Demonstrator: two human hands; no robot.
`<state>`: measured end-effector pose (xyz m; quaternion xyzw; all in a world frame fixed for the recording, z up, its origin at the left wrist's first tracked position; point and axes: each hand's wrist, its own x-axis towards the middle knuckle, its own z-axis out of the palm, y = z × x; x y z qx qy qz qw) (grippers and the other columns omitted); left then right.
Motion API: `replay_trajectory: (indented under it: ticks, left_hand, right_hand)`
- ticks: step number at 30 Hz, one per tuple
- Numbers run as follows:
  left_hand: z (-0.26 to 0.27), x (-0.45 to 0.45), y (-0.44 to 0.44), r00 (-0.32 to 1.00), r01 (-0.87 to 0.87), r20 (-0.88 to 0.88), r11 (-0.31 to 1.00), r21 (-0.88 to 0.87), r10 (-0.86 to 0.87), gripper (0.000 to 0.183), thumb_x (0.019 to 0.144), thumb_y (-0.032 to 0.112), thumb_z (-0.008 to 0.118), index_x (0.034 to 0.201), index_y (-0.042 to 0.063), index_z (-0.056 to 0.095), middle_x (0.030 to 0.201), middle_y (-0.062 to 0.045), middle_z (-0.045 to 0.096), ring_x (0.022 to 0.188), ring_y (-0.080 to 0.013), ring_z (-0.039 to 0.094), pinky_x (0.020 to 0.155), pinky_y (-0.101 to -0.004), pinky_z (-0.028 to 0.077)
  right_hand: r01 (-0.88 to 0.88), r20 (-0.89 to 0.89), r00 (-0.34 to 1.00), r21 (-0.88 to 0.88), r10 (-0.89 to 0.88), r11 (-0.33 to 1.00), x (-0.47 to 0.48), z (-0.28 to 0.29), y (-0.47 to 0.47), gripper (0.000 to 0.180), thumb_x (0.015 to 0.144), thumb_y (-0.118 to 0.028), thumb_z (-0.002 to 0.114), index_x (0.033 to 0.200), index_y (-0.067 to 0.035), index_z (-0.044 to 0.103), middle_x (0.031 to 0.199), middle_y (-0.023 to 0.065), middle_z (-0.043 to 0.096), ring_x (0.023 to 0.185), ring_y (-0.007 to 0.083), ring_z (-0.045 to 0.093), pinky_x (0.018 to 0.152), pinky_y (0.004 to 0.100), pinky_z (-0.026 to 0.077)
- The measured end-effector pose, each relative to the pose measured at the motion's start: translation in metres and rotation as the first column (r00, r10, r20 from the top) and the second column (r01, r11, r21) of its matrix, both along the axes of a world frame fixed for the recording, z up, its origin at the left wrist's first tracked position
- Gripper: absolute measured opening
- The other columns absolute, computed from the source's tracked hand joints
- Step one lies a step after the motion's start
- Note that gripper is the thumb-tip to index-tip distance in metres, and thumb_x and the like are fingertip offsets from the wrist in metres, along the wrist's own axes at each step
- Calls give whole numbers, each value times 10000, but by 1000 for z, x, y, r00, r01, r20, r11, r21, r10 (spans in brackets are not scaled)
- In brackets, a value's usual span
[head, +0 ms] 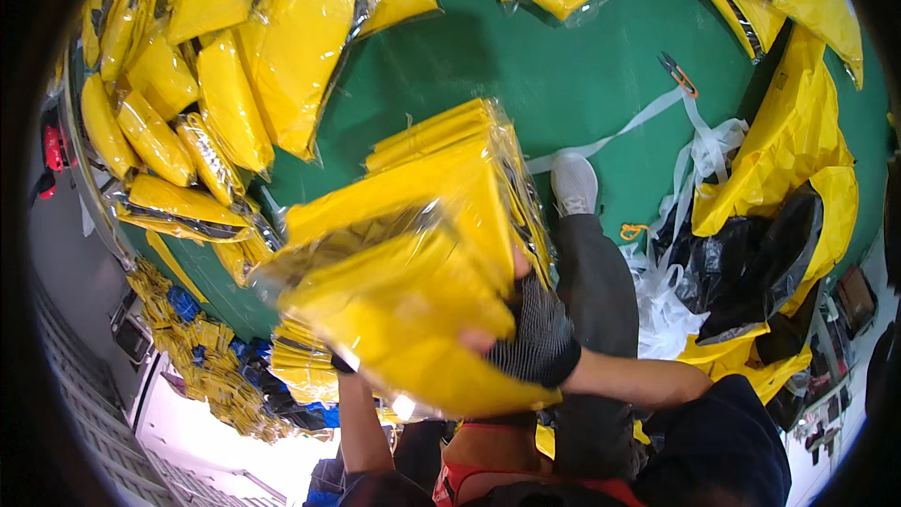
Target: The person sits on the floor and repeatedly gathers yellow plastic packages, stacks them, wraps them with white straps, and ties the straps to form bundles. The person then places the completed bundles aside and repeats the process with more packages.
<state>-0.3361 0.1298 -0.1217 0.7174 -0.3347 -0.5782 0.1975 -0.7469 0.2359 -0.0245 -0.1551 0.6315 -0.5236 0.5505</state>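
My right hand [535, 331], in a dark striped knit glove with bare fingertips, grips the right side of a folded yellow item in clear plastic [415, 317]. That package is tilted and slightly blurred. My left hand is mostly hidden behind the package's lower left; only its dark cuff [343, 364] and the forearm show, so its hold cannot be seen. Directly beyond lies a stack of similar yellow packages with black parts [422, 176], close against my right fingertips. A shoe [575, 179] on my outstretched leg is beside the stack.
Many yellow packages [295, 56] lie at the upper left on the green surface [535, 70]. Orange-handled thread snips [680, 76] and white plastic strapping [651, 109] are at the upper right. Loose yellow and black sheeting [781, 141] lies at the right; bundled packages [183, 345] stand lower left.
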Motion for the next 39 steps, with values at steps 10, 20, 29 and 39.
replay_trajectory:
  ticks: [10,20,29,39]
  left_hand:
    - [-60,-18,15,982,15,185,1000,24,-19,564,900,451,412,1257,19,345,1203,-79,415,1089,-154,359,967,-301,271]
    - [96,-319,-74,-51,983,734,-165,-83,-677,726,713,463,589,1265,33,396,1194,-254,450,1074,-397,447,935,-478,313]
    - [37,-310,-75,-114,985,713,-170,-7,-691,720,654,545,594,1136,21,484,1069,-220,500,1022,-361,461,918,-500,290]
    - [-3,-287,-84,3,981,708,-134,-138,-706,787,612,622,579,1093,4,506,1026,-226,500,971,-376,470,874,-500,319]
  right_hand:
    - [-236,-747,583,223,321,946,29,-3,29,866,617,-441,699,1330,-155,298,1341,151,332,1228,401,288,990,618,113]
    - [-606,-534,488,361,690,708,25,-26,46,1065,369,-478,769,1315,-295,317,1368,11,328,1296,348,171,949,688,50]
    - [-508,-643,302,516,704,689,68,-94,53,564,749,-423,521,1279,-324,353,1353,42,340,1275,413,187,922,706,94]
    - [-494,-625,319,531,712,688,92,-137,52,411,845,-394,390,1255,-371,370,1325,36,387,1250,405,244,916,725,46]
